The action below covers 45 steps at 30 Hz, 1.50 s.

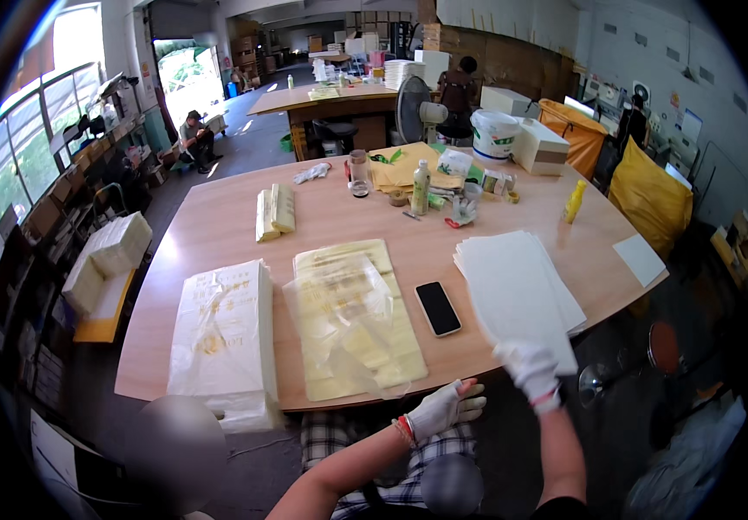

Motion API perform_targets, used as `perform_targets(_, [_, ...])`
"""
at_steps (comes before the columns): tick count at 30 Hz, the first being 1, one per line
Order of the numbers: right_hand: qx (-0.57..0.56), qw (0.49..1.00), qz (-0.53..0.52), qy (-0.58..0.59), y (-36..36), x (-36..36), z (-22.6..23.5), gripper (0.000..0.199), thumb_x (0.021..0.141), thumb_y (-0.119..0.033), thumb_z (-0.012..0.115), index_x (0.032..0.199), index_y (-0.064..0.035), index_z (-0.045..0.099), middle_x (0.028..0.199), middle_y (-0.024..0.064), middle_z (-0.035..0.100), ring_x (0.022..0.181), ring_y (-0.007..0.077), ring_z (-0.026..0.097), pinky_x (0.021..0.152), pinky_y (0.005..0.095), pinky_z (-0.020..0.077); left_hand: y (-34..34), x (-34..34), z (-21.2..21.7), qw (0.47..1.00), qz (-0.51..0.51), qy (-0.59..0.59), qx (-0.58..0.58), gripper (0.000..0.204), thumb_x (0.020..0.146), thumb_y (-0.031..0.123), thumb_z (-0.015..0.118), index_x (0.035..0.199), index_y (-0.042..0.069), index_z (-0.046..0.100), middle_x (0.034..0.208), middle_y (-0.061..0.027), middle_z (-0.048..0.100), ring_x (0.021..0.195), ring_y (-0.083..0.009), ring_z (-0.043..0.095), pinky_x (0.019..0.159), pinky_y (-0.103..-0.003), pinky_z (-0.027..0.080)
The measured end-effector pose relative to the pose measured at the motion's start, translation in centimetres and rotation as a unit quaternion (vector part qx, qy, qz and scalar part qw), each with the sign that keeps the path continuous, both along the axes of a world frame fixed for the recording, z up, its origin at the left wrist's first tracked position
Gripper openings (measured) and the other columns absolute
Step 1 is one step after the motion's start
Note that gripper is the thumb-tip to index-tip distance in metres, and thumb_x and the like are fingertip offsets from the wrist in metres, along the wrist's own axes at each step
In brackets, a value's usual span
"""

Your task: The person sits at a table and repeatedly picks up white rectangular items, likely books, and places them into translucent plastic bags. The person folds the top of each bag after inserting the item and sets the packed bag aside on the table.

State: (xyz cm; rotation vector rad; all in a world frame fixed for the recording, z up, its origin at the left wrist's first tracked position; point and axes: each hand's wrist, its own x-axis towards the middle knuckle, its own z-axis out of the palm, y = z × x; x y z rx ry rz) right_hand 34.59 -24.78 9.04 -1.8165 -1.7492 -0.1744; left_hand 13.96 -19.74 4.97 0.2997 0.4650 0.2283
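Note:
My left hand (447, 409), in a white glove with bare fingertips, hovers just off the table's near edge. Its fingers stretch out to the right and hold nothing. My right hand (528, 368), gloved too, is at the near edge of a fanned stack of white sheets (517, 282); motion smears its fingers, so I cannot tell whether they grip a sheet. Left of the stack lies a black-screened phone (438, 308). Clear plastic bags (348, 303) lie on a pale yellow pile in the middle. A plastic-wrapped white stack (222, 325) lies at the left.
Farther back on the table (218, 208) are yellow bundles (276, 212), a green-labelled bottle (420, 188), a yellow bottle (575, 202), a white bucket (493, 134) and a fan (413, 108). A loose white sheet (640, 260) lies at the right edge. Other people are in the background.

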Motion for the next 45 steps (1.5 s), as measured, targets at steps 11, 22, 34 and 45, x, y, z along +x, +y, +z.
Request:
perform_targets(11, [-0.213, 0.85, -0.056, 0.478, -8.7, -0.6, -8.5, 0.035, 0.096, -0.028, 0.039, 0.111, 0.0002, 0.054, 0.113, 0.0144, 0.058, 0.099, 0.0264, 0.059, 0.083, 0.0363, 0.0506, -0.4, -6.1, 6.0, 0.707, -0.242, 0.327, 0.579, 0.063, 0.076, 0.024, 0.057, 0.13, 0.002, 0.034, 0.114, -0.0192, 0.053, 0.108, -0.0299, 0.051, 0.09, -0.04, 0.042])
perform_targets(22, [0.054, 0.889, 0.022, 0.454, -4.3, -11.4, -6.2, 0.036, 0.078, -0.015, 0.067, 0.108, 0.0026, 0.054, 0.097, 0.0119, 0.062, 0.085, 0.0216, 0.06, 0.075, 0.0316, 0.0489, 2.8, -9.0, 6.8, 0.267, 0.195, 0.412, 0.849, 0.067, 0.063, 0.027, 0.07, 0.122, 0.004, 0.046, 0.135, -0.0275, 0.032, 0.122, -0.0492, 0.032, 0.098, -0.06, 0.027])
perform_targets(34, [-0.255, 0.962, 0.062, 0.07, 2.3, -12.2, -6.9, 0.051, 0.067, -0.022, 0.07, 0.114, -0.0112, 0.055, 0.099, 0.0146, 0.063, 0.088, 0.0333, 0.061, 0.075, 0.0421, 0.0494, 0.7, -3.4, -4.6, 0.517, 0.12, 0.197, 0.824, 0.04, 0.073, 0.011, 0.057, 0.112, 0.005, 0.054, 0.083, -0.0136, 0.059, 0.08, -0.0332, 0.057, 0.068, -0.043, 0.047])
perform_targets(45, [-0.186, 0.971, -0.108, 0.104, 14.3, -12.0, -17.1, 0.052, 0.081, -0.025, 0.059, 0.127, -0.0074, 0.042, 0.091, 0.0165, 0.061, 0.081, 0.0328, 0.059, 0.07, 0.0425, 0.047, 11.2, -14.2, -13.2, 0.11, 0.267, 0.296, 0.911, 0.047, 0.078, 0.012, 0.054, 0.124, 0.008, 0.045, 0.101, -0.0122, 0.056, 0.099, -0.0303, 0.052, 0.08, -0.038, 0.047])
